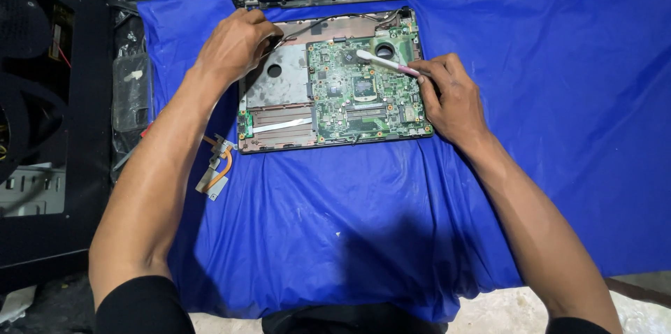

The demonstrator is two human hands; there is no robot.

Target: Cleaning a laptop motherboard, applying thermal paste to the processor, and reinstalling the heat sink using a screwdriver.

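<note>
While a copper heat pipe (218, 165) lies on the blue sheet (559, 131), the opened laptop base (279, 135) is steadied by the left hand (236, 44), fingers curled on its corner. Inside, the green board (363, 93) is touched by a brush (386, 63) gripped in the right hand (451, 96).

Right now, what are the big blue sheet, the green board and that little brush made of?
The wrinkled blue sheet looks like thin plastic: shiny, creased. The flat green circuit board seems a rigid laminate with metal chips and solder dots. The small pink-handled brush in the right hand looks plastic, with pale bristles, probably nylon.
</note>
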